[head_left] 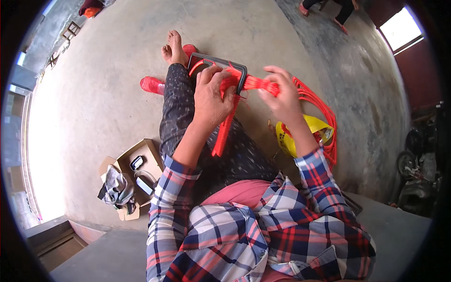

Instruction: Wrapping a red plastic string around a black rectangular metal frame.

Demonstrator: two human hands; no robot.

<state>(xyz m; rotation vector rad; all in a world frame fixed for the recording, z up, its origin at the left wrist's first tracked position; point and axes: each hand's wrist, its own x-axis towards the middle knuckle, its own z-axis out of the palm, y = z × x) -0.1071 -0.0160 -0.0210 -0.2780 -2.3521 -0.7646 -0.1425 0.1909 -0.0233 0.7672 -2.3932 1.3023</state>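
A dark rectangular metal frame (217, 60) rests over my lap, with bright red-orange cord wrapped around part of it. My left hand (212, 97) is closed on the frame's wrapped side, thumb and fingers pressing the cord. From there a woven red strip (223, 136) hangs down over my trousers. To the right, a gathered bundle of red cord (256, 83) stretches away from the frame. My right hand (283, 96), slightly blurred, grips the knotted end of that bundle. Long loops of red cord (324, 105) trail behind my right wrist toward the floor.
A yellow plastic bag (286, 139) lies beneath my right forearm. At left sits an open cardboard box (149, 164) with small devices and a crumpled grey cloth (118, 185). A red slipper (152, 85) lies near my bare foot (175, 49). Another person's feet (341, 26) show far right.
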